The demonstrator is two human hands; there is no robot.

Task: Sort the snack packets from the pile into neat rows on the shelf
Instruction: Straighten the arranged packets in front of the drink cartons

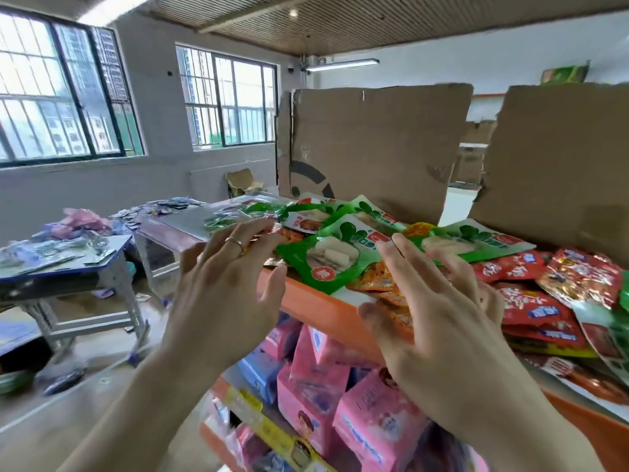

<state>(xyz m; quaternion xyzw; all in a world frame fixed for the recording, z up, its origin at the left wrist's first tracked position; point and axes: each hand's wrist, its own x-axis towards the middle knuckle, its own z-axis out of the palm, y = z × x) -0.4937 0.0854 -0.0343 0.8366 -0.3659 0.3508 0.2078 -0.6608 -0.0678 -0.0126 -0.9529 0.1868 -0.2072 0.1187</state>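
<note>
Several green snack packets [335,255] lie in a loose pile on the orange top shelf [316,306], with orange packets [377,279] under them and red packets [534,301] to the right. My left hand [221,284] hovers with spread straight fingers at the shelf's left corner, fingertips near the pile's left edge. My right hand [439,315] has its fingers spread too, over the orange packets just right of the nearest green packet. Neither hand holds a packet.
Two cardboard sheets [371,148] stand upright behind the pile. Pink and blue boxes [316,376] fill the shelf below. To the left stand grey tables [81,267] strewn with wrappers, with bare floor between them and the shelf.
</note>
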